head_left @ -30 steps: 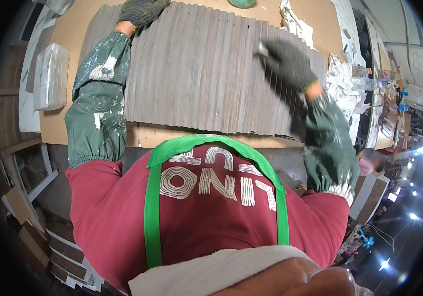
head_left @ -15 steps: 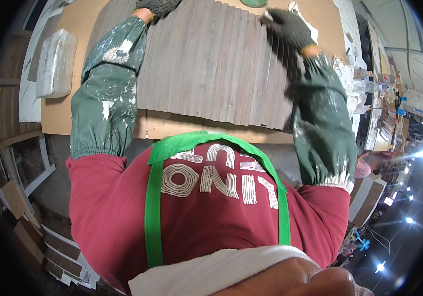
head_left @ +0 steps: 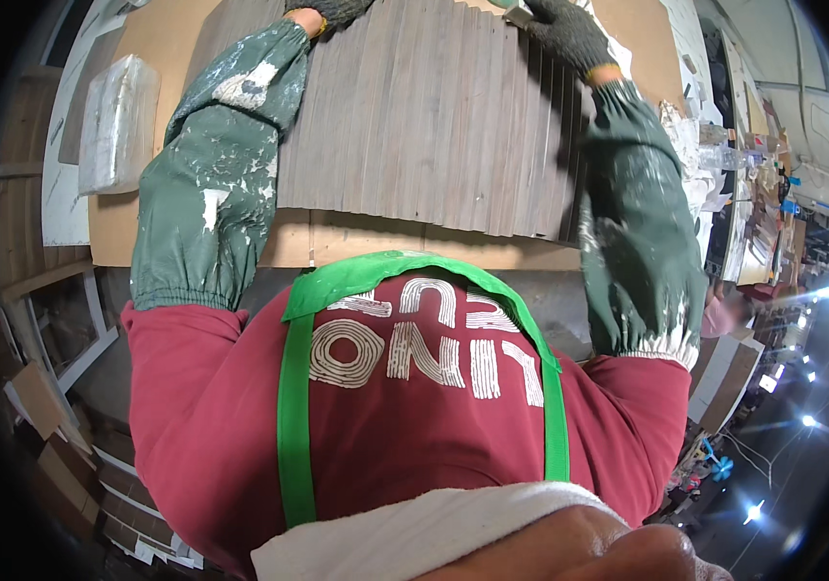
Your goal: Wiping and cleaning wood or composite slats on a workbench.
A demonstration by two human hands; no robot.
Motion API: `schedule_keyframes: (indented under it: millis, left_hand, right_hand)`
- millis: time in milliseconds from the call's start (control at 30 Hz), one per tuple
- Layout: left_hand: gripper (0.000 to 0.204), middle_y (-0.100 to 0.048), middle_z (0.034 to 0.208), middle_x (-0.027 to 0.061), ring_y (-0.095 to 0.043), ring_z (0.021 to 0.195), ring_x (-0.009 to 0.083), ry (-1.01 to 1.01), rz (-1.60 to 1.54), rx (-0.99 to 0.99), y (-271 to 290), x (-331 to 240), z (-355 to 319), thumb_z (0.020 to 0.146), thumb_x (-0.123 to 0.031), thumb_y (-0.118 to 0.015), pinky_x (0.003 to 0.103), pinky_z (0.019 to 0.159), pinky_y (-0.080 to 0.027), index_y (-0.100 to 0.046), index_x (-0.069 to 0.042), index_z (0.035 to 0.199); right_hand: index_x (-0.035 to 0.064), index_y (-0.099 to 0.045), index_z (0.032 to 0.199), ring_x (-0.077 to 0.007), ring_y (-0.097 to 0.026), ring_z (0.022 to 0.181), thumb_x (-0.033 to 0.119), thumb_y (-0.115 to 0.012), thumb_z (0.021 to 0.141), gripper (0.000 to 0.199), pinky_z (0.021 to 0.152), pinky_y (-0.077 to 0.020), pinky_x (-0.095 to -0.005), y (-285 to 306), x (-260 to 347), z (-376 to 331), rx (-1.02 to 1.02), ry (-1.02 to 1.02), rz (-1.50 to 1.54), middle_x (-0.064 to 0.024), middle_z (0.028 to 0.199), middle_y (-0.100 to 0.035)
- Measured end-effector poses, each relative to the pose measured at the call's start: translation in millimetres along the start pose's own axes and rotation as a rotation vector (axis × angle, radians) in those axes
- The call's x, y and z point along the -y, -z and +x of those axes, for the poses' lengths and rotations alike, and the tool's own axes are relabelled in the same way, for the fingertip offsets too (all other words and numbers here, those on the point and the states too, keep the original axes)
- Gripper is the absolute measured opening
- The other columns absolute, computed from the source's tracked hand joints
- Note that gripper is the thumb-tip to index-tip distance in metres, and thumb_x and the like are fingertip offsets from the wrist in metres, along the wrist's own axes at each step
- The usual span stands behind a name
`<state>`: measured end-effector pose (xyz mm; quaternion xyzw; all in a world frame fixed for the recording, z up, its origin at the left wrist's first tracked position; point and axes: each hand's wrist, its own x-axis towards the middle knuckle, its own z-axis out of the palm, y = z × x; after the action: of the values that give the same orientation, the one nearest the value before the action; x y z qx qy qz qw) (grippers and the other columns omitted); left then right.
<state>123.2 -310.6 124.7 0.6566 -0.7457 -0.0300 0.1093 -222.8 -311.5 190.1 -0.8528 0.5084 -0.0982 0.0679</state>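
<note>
Large white lettering point(head_left: 424, 358) runs upside down across the chest of the maroon shirt point(head_left: 385, 436), with the green apron point(head_left: 295, 416) cutting across its upper line. On the worktop point(head_left: 366, 235), grey-brown strips point(head_left: 434, 126) lie side by side in a broad sheet, their near ends just short of the near edge. The gloved left hand point(head_left: 332, 12) is over the sheet's far part; the top of the picture crops its fingers, so whether they are open or closed cannot be told. The gloved right hand point(head_left: 564, 34), near the sheet's far right corner, pinches a small greyish piece point(head_left: 518, 15) between thumb and fingers. Just beyond it shows part of a green object point(head_left: 503, 3). A clear-wrapped bundle point(head_left: 117, 126) sits by the worktop's left edge, crumpled white cloth point(head_left: 682, 145) by the right edge, with clear bottles point(head_left: 717, 157) farther right. Green oversleeves point(head_left: 206, 203) with white smears block the sheet's left and right sides.
</note>
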Motion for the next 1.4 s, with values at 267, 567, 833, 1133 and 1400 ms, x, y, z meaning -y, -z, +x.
schedule_keyframes:
  millis: [267, 567, 833, 1133, 1400]
  left_hand:
    - [0.067, -0.054, 0.131, 0.0112, -0.049, 0.122, 0.0292, -0.065, -0.012, 0.021, -25.5, 2.7, 4.7, 0.089, -0.062, -0.032, 0.044, 0.104, -0.033, -0.056, -0.012, 0.127]
    - [0.047, -0.060, 0.054, 0.0107, -0.057, 0.042, 0.0263, 0.127, -0.407, 0.197, 80.4, -66.8, -34.6, 0.089, -0.041, -0.041, 0.038, 0.052, -0.050, -0.065, -0.005, 0.070]
    - [0.046, -0.056, 0.050, 0.0107, -0.055, 0.041, 0.0253, 0.197, -0.493, 0.132, 87.8, -62.4, -55.8, 0.089, -0.040, -0.043, 0.038, 0.043, -0.046, -0.062, -0.005, 0.068]
    - [0.045, -0.057, 0.051, 0.0107, -0.055, 0.042, 0.0254, 0.128, -0.387, 0.107, 99.7, -56.7, -56.7, 0.089, -0.040, -0.043, 0.038, 0.046, -0.046, -0.061, -0.005, 0.067]
    - [0.043, -0.058, 0.053, 0.0106, -0.056, 0.044, 0.0259, 0.098, -0.437, 0.185, 89.4, -91.6, -50.1, 0.089, -0.040, -0.043, 0.039, 0.049, -0.047, -0.062, -0.005, 0.071]
  right_hand:
    - [0.0123, -0.062, 0.117, -0.0246, -0.062, 0.094, 0.035, -0.066, 0.084, 0.040, 0.085, -0.0487, -0.0354, 28.7, 81.9, -166.7, 0.338, 0.174, 0.148, -0.0086, 0.102, -0.066]
    - [0.0122, -0.057, 0.124, -0.0262, -0.062, 0.100, 0.029, -0.061, 0.088, 0.039, 0.088, -0.0486, -0.0355, 20.5, 54.5, -132.1, -0.007, -0.016, 0.019, -0.0091, 0.110, -0.063]
    - [0.0161, -0.064, 0.116, -0.0273, -0.062, 0.094, 0.019, -0.068, 0.075, 0.041, 0.086, -0.0464, -0.0370, 61.0, 138.4, -284.0, 0.407, -0.029, 0.155, -0.0087, 0.098, -0.067]
    - [0.0083, -0.059, 0.119, -0.0327, -0.061, 0.093, 0.024, -0.066, 0.082, 0.041, 0.082, -0.0487, -0.0385, 48.4, 120.7, -297.9, -0.145, -0.446, 0.255, -0.0152, 0.105, -0.063]
    - [0.0105, -0.060, 0.117, -0.0296, -0.063, 0.087, 0.023, -0.065, 0.076, 0.043, 0.075, -0.0487, -0.0412, 49.0, 145.7, -343.2, -0.109, -0.459, -0.330, -0.0117, 0.094, -0.066]
